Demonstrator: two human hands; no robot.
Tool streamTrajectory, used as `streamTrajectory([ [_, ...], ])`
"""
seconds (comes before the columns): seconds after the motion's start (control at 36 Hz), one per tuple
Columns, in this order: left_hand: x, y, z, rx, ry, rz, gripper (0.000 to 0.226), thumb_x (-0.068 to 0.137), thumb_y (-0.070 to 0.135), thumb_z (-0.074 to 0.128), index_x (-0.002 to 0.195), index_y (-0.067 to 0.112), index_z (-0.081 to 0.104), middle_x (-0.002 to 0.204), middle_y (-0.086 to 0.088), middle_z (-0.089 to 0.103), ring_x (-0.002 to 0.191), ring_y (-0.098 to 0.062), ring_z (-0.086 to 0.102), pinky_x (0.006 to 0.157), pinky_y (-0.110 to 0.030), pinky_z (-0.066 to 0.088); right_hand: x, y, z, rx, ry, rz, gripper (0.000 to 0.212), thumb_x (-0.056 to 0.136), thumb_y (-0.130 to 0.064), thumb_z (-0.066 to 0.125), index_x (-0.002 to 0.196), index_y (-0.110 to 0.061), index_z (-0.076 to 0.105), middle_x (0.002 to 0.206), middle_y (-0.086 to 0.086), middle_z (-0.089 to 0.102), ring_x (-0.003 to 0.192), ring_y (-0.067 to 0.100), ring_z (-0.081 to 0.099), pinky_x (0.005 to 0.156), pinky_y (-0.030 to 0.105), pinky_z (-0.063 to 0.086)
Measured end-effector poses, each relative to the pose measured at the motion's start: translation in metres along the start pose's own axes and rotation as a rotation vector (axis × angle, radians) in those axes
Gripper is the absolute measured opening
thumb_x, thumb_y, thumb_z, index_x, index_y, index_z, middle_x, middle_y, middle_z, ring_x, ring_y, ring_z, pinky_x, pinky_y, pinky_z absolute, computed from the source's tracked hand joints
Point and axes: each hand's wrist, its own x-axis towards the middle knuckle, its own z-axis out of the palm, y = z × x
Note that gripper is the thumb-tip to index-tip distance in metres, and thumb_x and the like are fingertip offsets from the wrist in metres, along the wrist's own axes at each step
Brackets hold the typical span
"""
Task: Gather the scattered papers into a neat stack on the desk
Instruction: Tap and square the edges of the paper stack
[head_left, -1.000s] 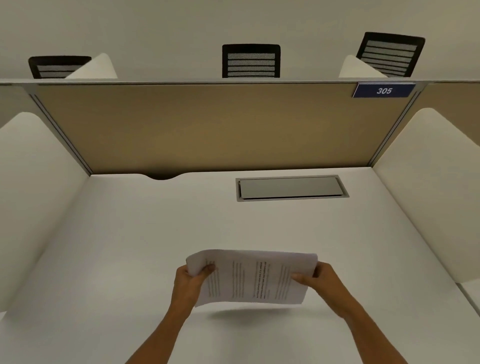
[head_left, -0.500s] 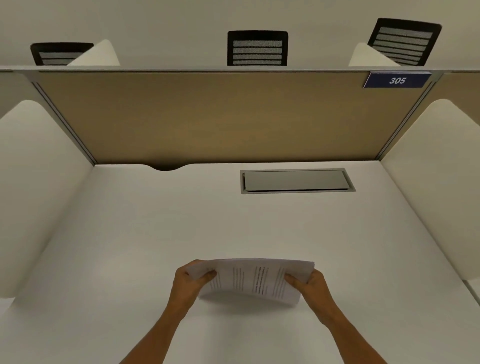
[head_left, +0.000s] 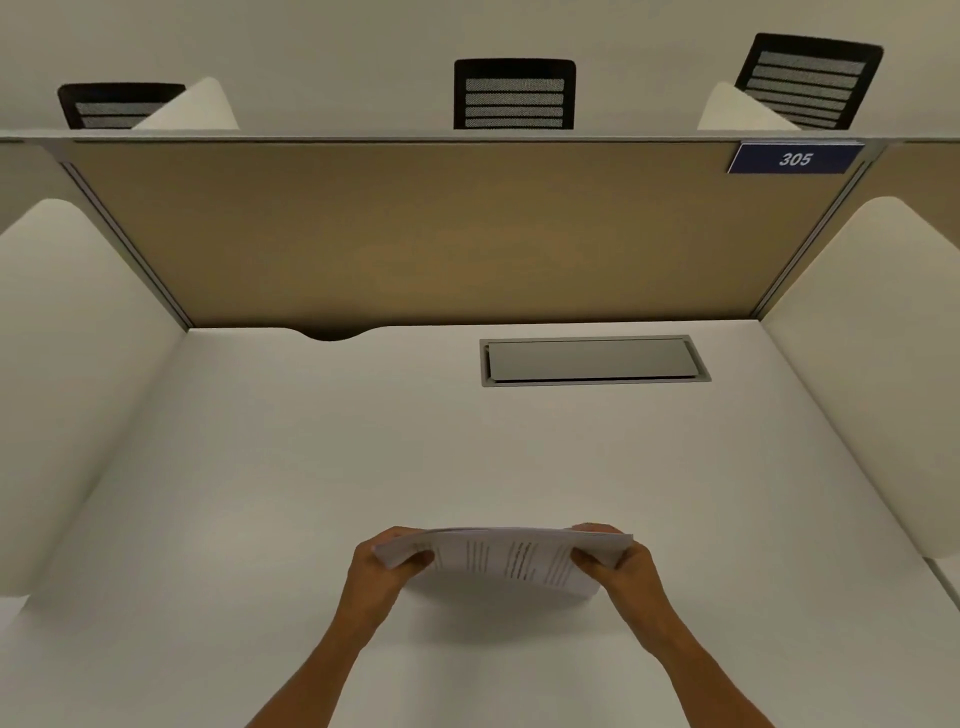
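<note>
While both arms reach in from the bottom edge, the head view reads as follows.
Papers: a gathered stack of printed papers (head_left: 511, 558) sits low and near the middle of the view, tilted so that the far edge stands higher and the printed face looks toward the camera; whether the near edge touches the surface cannot be told.
Left hand: the left hand (head_left: 387, 569) is closed on the left end of the stack, thumb on the printed face, other fingers hidden behind.
Right hand: the right hand (head_left: 626, 571) is closed on the right end the same way, fingertips showing over the top edge.
Counter: the white counter (head_left: 291, 457) carries a soft shadow beneath the stack.
Hatch: a grey cable hatch (head_left: 592, 360) lies flush in the counter, well beyond the stack.
Partition: a tan partition (head_left: 441, 234) closes the far side, with a blue plate (head_left: 794, 158) reading 305 at its upper right.
Chairs: three black chair backs (head_left: 514, 93) show above the partition.
</note>
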Motion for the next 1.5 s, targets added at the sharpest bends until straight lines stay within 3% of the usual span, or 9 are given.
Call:
streamTrajectory([
  [0.17,-0.003,-0.001,0.003,-0.015,0.026,0.028,0.036,0.083,-0.004,0.074,0.081,0.031,0.080,0.088,0.001,0.080,0.078,-0.008,0.073,0.065,-0.012,0.054,0.001,0.007,0.005,-0.016,0.069,0.033,0.024,0.089,-0.007,0.072,0.097,-0.029,0.079,0.090,-0.002,0.081,0.086,0.013,0.075,0.066,0.020,0.059],
  [0.36,-0.003,0.004,0.001,-0.004,0.036,0.052,0.038,0.080,-0.008,0.075,0.078,0.031,0.079,0.085,0.004,0.079,0.074,-0.002,0.072,0.062,-0.009,0.052,0.000,0.004,0.002,0.008,0.066,0.028,0.025,0.088,-0.006,0.074,0.095,-0.029,0.080,0.093,-0.002,0.080,0.086,0.008,0.074,0.068,0.014,0.056],
  [0.56,-0.006,-0.010,0.012,-0.045,0.071,-0.042,0.038,0.081,-0.001,0.077,0.077,0.037,0.078,0.084,0.008,0.080,0.083,-0.011,0.074,0.072,-0.025,0.055,-0.003,0.019,0.006,0.002,0.072,0.094,0.022,0.086,-0.011,0.077,0.096,-0.031,0.078,0.095,-0.004,0.081,0.088,0.008,0.075,0.066,0.015,0.057],
  [0.72,-0.002,-0.004,0.007,-0.032,0.053,0.017,0.032,0.080,0.000,0.078,0.083,0.031,0.080,0.087,0.002,0.080,0.077,-0.007,0.073,0.066,-0.015,0.056,0.000,0.009,0.003,-0.009,0.090,0.082,0.030,0.088,-0.010,0.075,0.090,-0.039,0.080,0.090,-0.006,0.081,0.084,0.006,0.075,0.064,0.012,0.056],
  [1.0,-0.007,-0.014,0.009,-0.015,0.023,-0.050,0.050,0.083,0.004,0.077,0.082,0.054,0.075,0.089,0.020,0.078,0.082,0.005,0.072,0.066,-0.015,0.055,-0.007,0.023,0.009,0.000,0.105,0.123,0.021,0.088,-0.009,0.074,0.100,-0.027,0.077,0.090,-0.005,0.081,0.085,0.008,0.075,0.063,0.012,0.056],
  [1.08,-0.009,-0.013,0.010,-0.038,0.056,-0.067,0.045,0.082,0.006,0.078,0.082,0.050,0.077,0.087,0.018,0.079,0.079,0.005,0.073,0.063,-0.014,0.054,-0.006,0.024,0.011,0.000,0.143,0.128,0.017,0.089,-0.010,0.074,0.100,-0.023,0.076,0.086,-0.006,0.081,0.081,0.005,0.074,0.060,0.012,0.055],
  [1.19,-0.008,-0.010,0.008,-0.036,0.024,-0.044,0.029,0.083,0.000,0.075,0.087,0.028,0.080,0.089,0.000,0.080,0.081,-0.006,0.074,0.068,-0.018,0.058,-0.004,0.020,0.009,0.003,0.173,0.118,0.017,0.088,-0.009,0.074,0.097,-0.023,0.075,0.080,-0.010,0.080,0.075,0.000,0.073,0.058,0.009,0.054],
  [1.36,-0.007,-0.010,0.007,-0.055,0.033,-0.036,0.031,0.082,-0.005,0.074,0.084,0.026,0.080,0.087,-0.001,0.080,0.077,-0.003,0.073,0.066,-0.014,0.057,0.000,0.019,0.006,0.013,0.188,0.098,0.019,0.086,-0.010,0.076,0.094,-0.027,0.075,0.082,-0.011,0.080,0.076,0.002,0.074,0.057,0.010,0.054],
  [1.5,-0.009,-0.021,0.010,-0.043,0.034,-0.126,0.039,0.082,0.002,0.078,0.085,0.041,0.074,0.084,0.021,0.078,0.079,0.003,0.072,0.067,-0.014,0.053,0.000,0.029,0.006,0.004,0.146,0.127,0.016,0.088,-0.012,0.075,0.098,-0.025,0.076,0.087,-0.007,0.081,0.082,0.006,0.075,0.060,0.011,0.055],
])
